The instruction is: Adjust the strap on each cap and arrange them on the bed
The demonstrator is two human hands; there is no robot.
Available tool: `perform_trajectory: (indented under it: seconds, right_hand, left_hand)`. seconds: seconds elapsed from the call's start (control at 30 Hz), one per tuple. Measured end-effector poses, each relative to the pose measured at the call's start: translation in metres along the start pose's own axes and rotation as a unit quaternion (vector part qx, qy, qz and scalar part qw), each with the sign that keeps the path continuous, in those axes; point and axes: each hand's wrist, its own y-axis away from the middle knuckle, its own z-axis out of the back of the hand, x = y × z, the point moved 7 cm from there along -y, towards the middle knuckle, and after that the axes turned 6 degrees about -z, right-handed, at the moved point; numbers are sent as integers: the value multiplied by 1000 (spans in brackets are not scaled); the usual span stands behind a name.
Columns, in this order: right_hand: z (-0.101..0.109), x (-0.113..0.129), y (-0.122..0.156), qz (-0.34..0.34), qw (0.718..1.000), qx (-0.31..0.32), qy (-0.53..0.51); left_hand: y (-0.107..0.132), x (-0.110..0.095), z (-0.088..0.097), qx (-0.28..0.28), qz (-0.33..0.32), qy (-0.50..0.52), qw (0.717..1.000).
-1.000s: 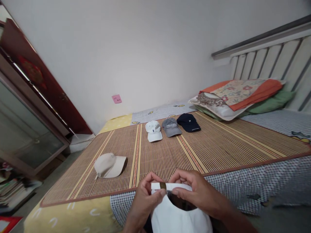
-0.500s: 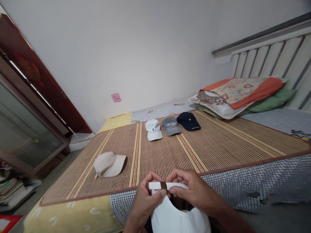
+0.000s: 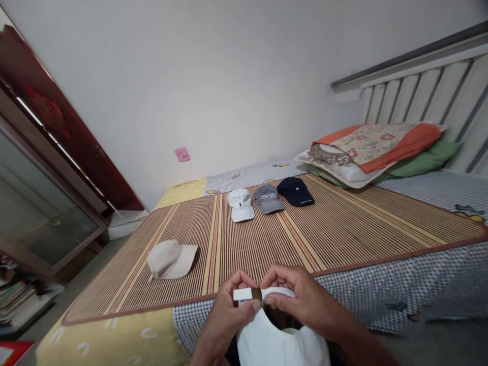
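A white baseball cap (image 3: 282, 340) is held low in front of me, its back opening towards me. Across that opening runs its white strap (image 3: 243, 294) with a brownish metal buckle (image 3: 256, 294). My left hand (image 3: 233, 310) pinches the strap just left of the buckle. On the other side, my right hand (image 3: 292, 295) grips the strap between thumb and fingers, close to the buckle. A beige cap (image 3: 171, 259) lies on the mat to the left. Farther back sit a white cap (image 3: 241, 205), a grey cap (image 3: 269, 198) and a navy cap (image 3: 295, 191) in a row.
The caps lie on a striped bamboo mat (image 3: 343, 229) spread over a bed with a checked sheet (image 3: 381, 279). Pillows (image 3: 373, 147) are stacked at the right by a pale headboard (image 3: 412, 86). At the left are a glass-fronted cabinet (image 3: 46, 203) and a dark red door (image 3: 76, 127).
Both hands keep their hold on the strap and have barely moved. The view has shifted very slightly; the caps on the mat stay in place.
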Motion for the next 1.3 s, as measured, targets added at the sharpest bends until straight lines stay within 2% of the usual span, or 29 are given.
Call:
perform_trajectory:
  seconds: [0.47, 0.63, 0.77, 0.87, 0.97, 1.03, 1.17, 1.3]
  right_hand:
    - [-1, 4, -1, -9, 1000, 2, -6]
    - [-2, 3, -3, -2, 1000, -3, -4]
    - [-3, -1, -4, -7, 1000, 16, -15]
    - [1, -11, -8, -20, 994, 69, -77]
    - [8, -27, -11, -14, 981, 141, -135]
    - [13, -40, -12, -7, 972, 168, -167]
    - [21, -60, -14, -1, 932, 158, -326]
    - [20, -63, -16, 14, 915, 157, -371]
  left_hand:
    - [0, 3, -1, 17, -1, 41, 999]
    - [-1, 4, -4, 42, -4, 74, 996]
    - [-1, 3, -5, 45, 1, 83, 996]
    - [-1, 1, -5, 55, 3, 101, 993]
    - [-1, 3, 6, 31, 2, 130, 991]
    - [-1, 7, 14, 16, 6, 141, 990]
    - [0, 12, 17, 22, 20, 162, 986]
    - [0, 12, 13, 33, 19, 175, 984]
